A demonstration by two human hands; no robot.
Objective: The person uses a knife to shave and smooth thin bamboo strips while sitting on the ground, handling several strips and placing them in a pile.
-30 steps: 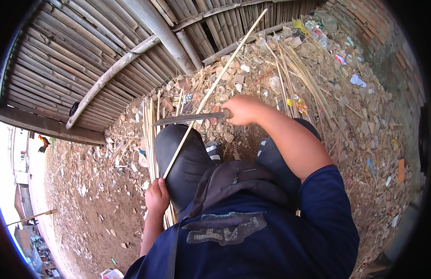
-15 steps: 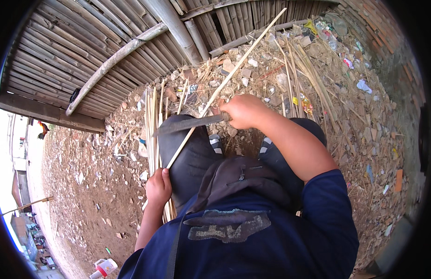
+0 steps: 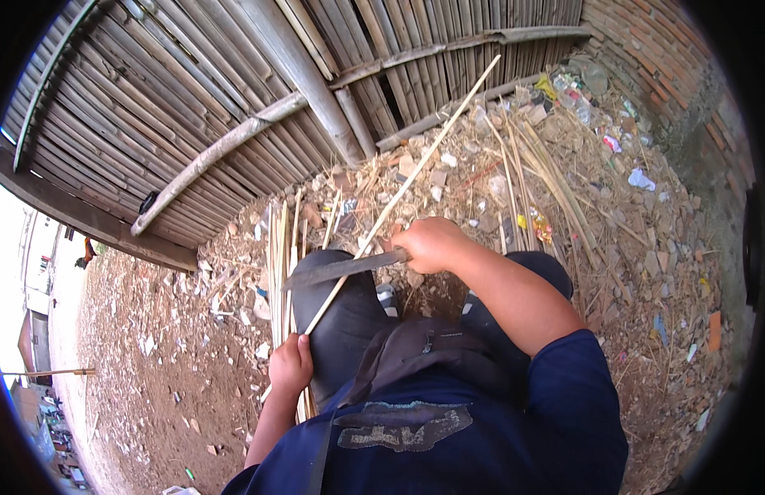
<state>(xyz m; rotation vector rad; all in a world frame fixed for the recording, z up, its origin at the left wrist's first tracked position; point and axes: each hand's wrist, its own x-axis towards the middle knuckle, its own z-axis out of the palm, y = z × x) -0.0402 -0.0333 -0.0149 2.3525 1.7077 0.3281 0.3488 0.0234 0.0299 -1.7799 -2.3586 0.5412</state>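
A long, pale bamboo strip (image 3: 415,169) slants from beside my left thigh up toward the far right. Its near end is in my closed left hand (image 3: 291,365), with the thumb laid along it. My right hand (image 3: 434,244) is wrapped around the handle of a machete (image 3: 341,271). The dark blade points left and crosses the strip above my left knee; whether its edge cuts into the strip is too small to tell. Beside my left leg lies a bundle of similar bamboo strips (image 3: 279,272), partly hidden by my leg and left hand.
A bamboo-slat wall (image 3: 234,91) with poles stands ahead, and a brick wall (image 3: 646,62) on the right. More split strips (image 3: 555,177) lie beyond my right knee. Stones and litter cover the dirt ground (image 3: 143,379). A rooster (image 3: 87,253) stands far left.
The whole view has tilted up, so hands, machete and strip sit lower in the picture and more wall shows. Blade, strip and hands keep nearly the same places relative to each other.
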